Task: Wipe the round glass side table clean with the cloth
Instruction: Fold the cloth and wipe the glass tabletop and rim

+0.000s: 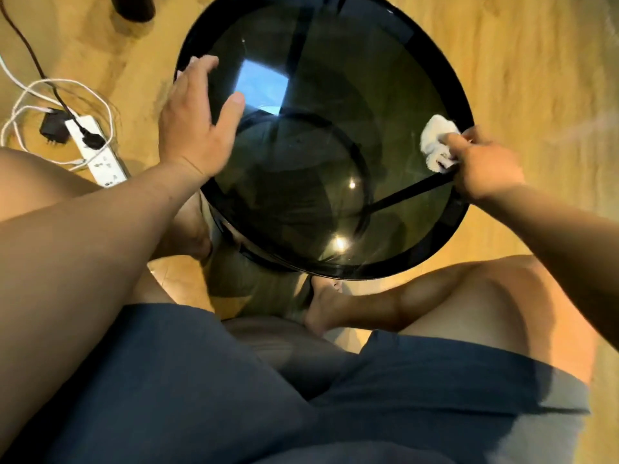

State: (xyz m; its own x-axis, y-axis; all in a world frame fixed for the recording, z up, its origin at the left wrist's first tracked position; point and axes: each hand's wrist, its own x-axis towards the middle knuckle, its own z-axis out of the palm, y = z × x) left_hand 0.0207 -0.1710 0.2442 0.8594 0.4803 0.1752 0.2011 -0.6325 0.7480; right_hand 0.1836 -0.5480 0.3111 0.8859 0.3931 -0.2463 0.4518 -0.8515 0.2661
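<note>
The round table has a dark smoked-glass top in a black rim and fills the upper middle of the view. My right hand is shut on a small white cloth, which is bunched up and pressed on the glass near the right rim. My left hand rests over the left rim with fingers spread, thumb on the glass. Something pale shows just beyond its fingertips at the rim; I cannot tell what it is.
A white power strip with plugs and tangled white and dark cables lies on the wooden floor left of the table. My bare legs and feet sit beside and under the table's near edge. A dark furniture leg stands at the top left.
</note>
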